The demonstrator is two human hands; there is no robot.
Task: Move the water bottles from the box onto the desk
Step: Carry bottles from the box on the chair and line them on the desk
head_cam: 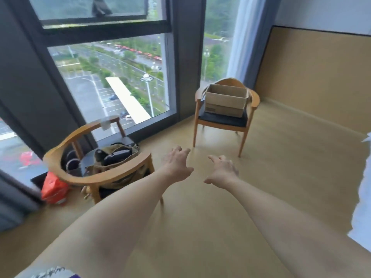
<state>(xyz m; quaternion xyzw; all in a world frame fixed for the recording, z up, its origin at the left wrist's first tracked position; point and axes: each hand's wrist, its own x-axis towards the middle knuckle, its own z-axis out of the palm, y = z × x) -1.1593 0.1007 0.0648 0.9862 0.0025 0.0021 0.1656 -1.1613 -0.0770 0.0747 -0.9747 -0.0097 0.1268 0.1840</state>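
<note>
Two empty hands, left hand point(176, 165) and right hand point(221, 171), fingers spread, box point(225, 100) well beyond.

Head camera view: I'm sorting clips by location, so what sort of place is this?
Probably a high-rise hotel room or apartment: a tall window overlooks a car park far below, with two wooden armchairs, one holding a cardboard box, beside it.
</note>
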